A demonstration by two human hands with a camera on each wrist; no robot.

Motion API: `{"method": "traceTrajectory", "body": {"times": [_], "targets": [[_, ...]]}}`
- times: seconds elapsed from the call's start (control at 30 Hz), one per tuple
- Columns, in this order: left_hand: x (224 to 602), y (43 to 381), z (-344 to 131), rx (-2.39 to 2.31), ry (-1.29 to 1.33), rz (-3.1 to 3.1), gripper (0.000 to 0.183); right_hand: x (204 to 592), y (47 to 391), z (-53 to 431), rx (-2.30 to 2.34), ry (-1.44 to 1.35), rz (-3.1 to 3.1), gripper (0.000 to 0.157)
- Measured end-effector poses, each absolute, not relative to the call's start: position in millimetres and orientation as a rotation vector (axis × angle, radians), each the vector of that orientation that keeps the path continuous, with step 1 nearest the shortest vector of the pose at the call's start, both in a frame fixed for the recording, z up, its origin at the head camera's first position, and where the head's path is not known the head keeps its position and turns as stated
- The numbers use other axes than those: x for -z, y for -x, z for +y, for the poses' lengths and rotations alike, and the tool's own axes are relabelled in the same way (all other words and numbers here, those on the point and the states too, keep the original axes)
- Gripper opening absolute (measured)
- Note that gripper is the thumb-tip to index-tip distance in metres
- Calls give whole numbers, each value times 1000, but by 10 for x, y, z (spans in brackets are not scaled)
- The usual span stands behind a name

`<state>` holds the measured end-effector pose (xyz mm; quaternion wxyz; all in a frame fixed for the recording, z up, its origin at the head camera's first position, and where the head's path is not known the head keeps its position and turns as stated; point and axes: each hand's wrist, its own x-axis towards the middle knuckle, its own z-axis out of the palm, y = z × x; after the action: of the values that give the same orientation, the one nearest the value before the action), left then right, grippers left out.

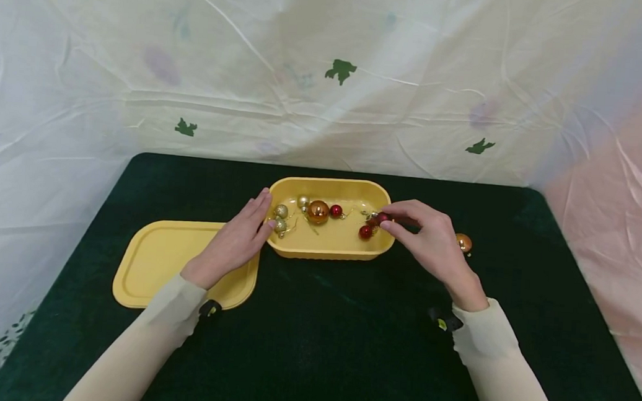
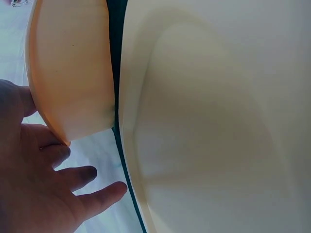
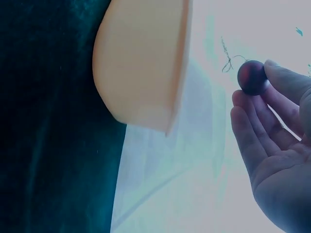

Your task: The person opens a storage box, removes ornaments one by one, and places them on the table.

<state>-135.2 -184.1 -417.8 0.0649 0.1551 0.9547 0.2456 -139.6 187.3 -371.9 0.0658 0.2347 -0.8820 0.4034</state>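
Note:
A yellow oblong container (image 1: 328, 255) sits on the dark green table. My left hand (image 1: 237, 238) rests against its left rim with fairly straight fingers; the left wrist view shows fingers (image 2: 58, 155) at the container's edge (image 2: 73, 73). Over the right end, my right hand (image 1: 432, 239) pinches a dark red Christmas ball (image 3: 250, 77) between thumb and fingers, its cord dangling. Inside lie a large copper ball (image 1: 317, 212), a red ball (image 1: 336, 211) beside it, several small gold balls (image 1: 280, 225) at the left, and another red ball (image 1: 365, 232) below the held one.
The yellow lid (image 1: 149, 263) lies flat at the left, partly under my left forearm. A copper ball (image 1: 464, 242) sits on the table (image 1: 310, 349) to the right, partly hidden by my right hand. Pale cloth (image 1: 237, 114) hangs behind the table.

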Motion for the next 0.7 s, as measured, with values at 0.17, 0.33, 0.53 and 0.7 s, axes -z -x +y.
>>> {"method": "traceTrajectory", "body": {"times": [0.17, 0.33, 0.53, 0.7], "targets": [[4176, 1352, -1840, -736, -475, 2883, 68, 3687, 1348, 2000, -1181, -653, -2664, 25], [4173, 1353, -1842, -731, -476, 2881, 68, 3660, 1293, 2132, -1140, -600, -2651, 25], [4175, 1357, -1845, -720, -477, 2881, 68, 3640, 1221, 2289, -1106, -526, -2631, 24], [4173, 1354, -1841, -733, -477, 2880, 68, 3637, 1160, 2421, -1113, -461, -2621, 23]]}}
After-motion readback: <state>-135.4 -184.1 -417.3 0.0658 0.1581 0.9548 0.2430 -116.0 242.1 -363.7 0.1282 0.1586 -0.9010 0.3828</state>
